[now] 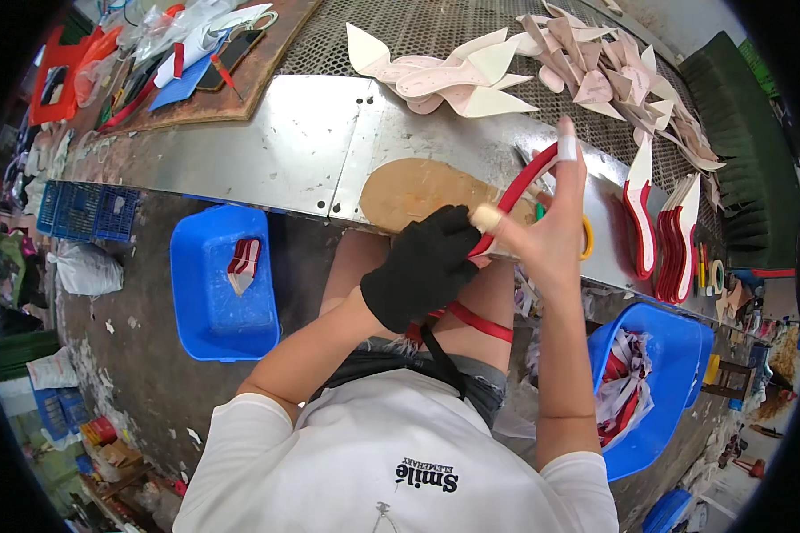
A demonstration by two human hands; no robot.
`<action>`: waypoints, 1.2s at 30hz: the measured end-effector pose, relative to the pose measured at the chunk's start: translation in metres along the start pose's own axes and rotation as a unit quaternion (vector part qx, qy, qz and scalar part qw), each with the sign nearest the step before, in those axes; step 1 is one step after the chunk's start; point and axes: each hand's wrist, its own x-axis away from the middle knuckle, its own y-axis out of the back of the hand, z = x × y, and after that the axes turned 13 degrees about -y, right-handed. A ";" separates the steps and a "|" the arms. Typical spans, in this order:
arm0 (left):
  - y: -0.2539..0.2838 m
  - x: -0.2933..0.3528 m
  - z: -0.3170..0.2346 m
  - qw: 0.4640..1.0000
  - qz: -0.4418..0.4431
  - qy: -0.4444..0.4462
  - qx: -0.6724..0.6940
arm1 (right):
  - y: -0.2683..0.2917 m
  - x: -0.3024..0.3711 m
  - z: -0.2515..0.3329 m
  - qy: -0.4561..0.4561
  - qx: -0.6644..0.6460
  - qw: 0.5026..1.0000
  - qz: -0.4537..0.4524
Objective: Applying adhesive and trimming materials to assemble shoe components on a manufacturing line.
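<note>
Gloved left hand [422,266] grips and bare right hand [542,233] pinches 1 red strap [526,182] at the metal worktop [284,151], blue bins [222,284] either side.

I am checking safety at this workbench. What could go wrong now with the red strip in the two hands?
1. The red strip bends between the gloved left hand and the bare right hand; it may slip or spring back.
2. Its loose end hangs over the lap and could snag.
3. The blue tub of scraps sits close to the right elbow and might be knocked.
</note>
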 end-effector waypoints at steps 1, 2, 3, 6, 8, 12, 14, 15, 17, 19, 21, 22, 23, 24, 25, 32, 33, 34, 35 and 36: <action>0.001 0.002 -0.001 1.000 0.013 -0.003 -0.012 | 0.000 -0.004 0.000 -0.018 0.002 1.000 -0.011; 0.003 0.003 -0.001 0.999 0.026 -0.009 -0.024 | 0.001 -0.012 -0.002 -0.092 -0.058 0.994 0.013; 0.005 0.003 -0.002 0.999 0.027 -0.009 -0.023 | 0.001 -0.017 -0.004 -0.195 -0.122 0.973 0.014; 0.009 0.005 -0.006 0.999 0.031 0.025 0.034 | 0.002 -0.020 -0.005 -0.218 -0.172 0.960 0.030; 0.011 0.005 -0.009 0.994 -0.054 0.066 0.075 | 0.002 -0.014 -0.002 -0.123 -0.087 0.988 0.025; 0.015 0.004 -0.010 0.975 -0.015 0.095 0.198 | 0.002 -0.014 0.002 -0.019 0.031 0.999 -0.016; 0.016 0.006 -0.011 0.899 -0.034 0.222 0.375 | 0.000 -0.022 0.000 -0.151 -0.124 0.981 -0.015; 0.018 0.006 -0.010 0.900 -0.044 0.243 0.359 | -0.001 -0.022 -0.001 -0.149 -0.202 0.967 -0.037; 0.020 0.008 -0.008 0.855 -0.126 0.258 0.433 | -0.001 -0.016 -0.005 -0.190 -0.255 0.948 -0.012; 0.017 0.006 -0.005 0.851 -0.159 0.276 0.417 | 0.001 0.005 -0.006 -0.258 -0.309 0.909 0.107; 0.013 0.003 -0.004 0.843 -0.191 0.267 0.427 | 0.001 0.031 -0.006 -0.253 -0.292 0.896 0.221; 0.010 0.002 -0.004 0.844 -0.178 0.271 0.427 | -0.002 0.043 -0.004 -0.235 -0.270 0.900 0.249; 0.007 0.000 -0.004 0.844 -0.200 0.271 0.417 | -0.002 0.049 -0.004 -0.204 -0.203 0.932 0.221; 0.006 -0.001 -0.004 0.845 -0.222 0.269 0.406 | -0.001 0.051 -0.003 -0.216 -0.209 0.930 0.211; 0.006 -0.002 -0.004 0.845 -0.217 0.268 0.409 | 0.003 0.051 -0.002 -0.182 -0.181 0.941 0.219; 0.009 -0.002 0.008 0.755 -0.085 0.361 0.541 | 0.033 0.016 -0.018 0.126 0.123 0.984 -0.005; 0.007 -0.004 0.010 0.672 -0.052 0.319 0.667 | 0.036 0.014 -0.025 0.158 0.138 0.978 0.010; 0.004 -0.005 0.011 0.574 -0.008 0.304 0.761 | 0.040 0.012 -0.034 0.181 0.152 0.971 0.025; 0.006 -0.008 0.015 0.536 -0.012 0.331 0.776 | 0.045 0.014 -0.042 0.189 0.158 0.969 0.020; 0.006 -0.011 0.017 0.528 0.011 0.293 0.797 | 0.051 0.016 -0.050 0.049 0.150 0.987 0.001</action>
